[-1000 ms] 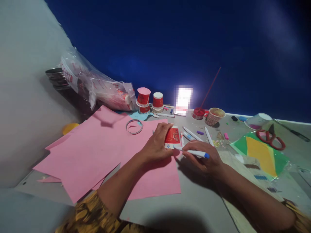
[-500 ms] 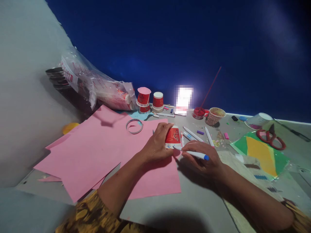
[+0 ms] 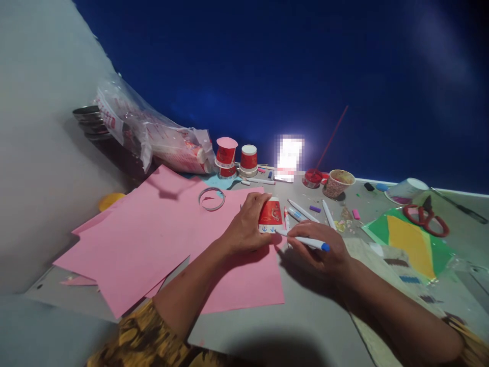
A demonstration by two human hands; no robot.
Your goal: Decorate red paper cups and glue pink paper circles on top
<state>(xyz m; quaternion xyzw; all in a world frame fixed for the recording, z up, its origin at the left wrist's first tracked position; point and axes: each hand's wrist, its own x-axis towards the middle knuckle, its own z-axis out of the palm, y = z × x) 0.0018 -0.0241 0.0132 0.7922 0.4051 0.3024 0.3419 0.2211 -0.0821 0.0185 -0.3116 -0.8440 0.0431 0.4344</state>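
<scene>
My left hand (image 3: 250,224) is wrapped round a red paper cup (image 3: 270,211) with a white band along its lower edge. Small blue arrow-like marks show on that band. Between the fingers of my right hand (image 3: 319,247) is a white marker (image 3: 309,241) with a blue end, its tip at or close to the band. Pink paper sheets (image 3: 148,239) lie under and left of my left hand. Just beyond the cup and my right hand are several other pens, among them a white marker (image 3: 328,214) and a red-and-white one (image 3: 286,218).
At the back stand red cups (image 3: 249,160), a glowing phone (image 3: 290,158), a red pot (image 3: 313,178) with a stick and a patterned cup (image 3: 338,183). A tape ring (image 3: 211,199) rests on the pink paper. Red-handled scissors (image 3: 426,219) lie at right, a plastic bag (image 3: 168,137) at left.
The marker tip has shifted slightly right along the cup's white band. A second blue mark now shows more fully. The cup has turned or moved slightly left in my left hand.
</scene>
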